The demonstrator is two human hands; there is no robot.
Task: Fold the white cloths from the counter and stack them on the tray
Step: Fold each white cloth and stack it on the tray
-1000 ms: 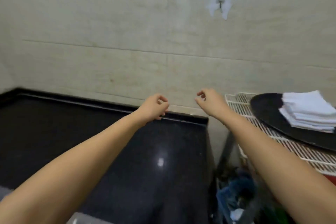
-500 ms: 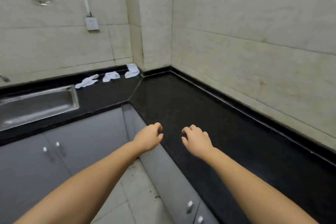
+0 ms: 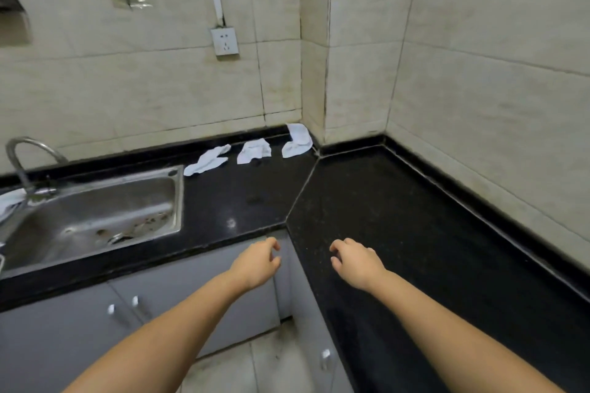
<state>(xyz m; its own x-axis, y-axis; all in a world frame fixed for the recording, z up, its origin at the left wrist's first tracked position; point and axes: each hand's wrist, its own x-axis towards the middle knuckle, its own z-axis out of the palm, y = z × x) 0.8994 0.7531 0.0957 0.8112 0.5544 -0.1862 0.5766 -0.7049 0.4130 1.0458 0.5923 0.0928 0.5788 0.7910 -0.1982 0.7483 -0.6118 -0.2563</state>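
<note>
Head view: steel sink [image 3: 95,201] beyond left hand [image 3: 255,265], debris near drain. Both hands, right hand [image 3: 359,266] included, loosely curled, empty, above table [image 3: 399,217] edge. Three crumpled white cloths [image 3: 255,151] far ahead, against wall.

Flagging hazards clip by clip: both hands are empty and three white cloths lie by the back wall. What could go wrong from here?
1. The three crumpled cloths lie far back on the counter, well beyond the left hand and right hand; a long reach may give a poor grip and drag them.
2. The leftmost cloth lies close to the sink, which looks dirty; it could slip in.
3. The tray is out of view, so carried cloths may unfold.
</note>
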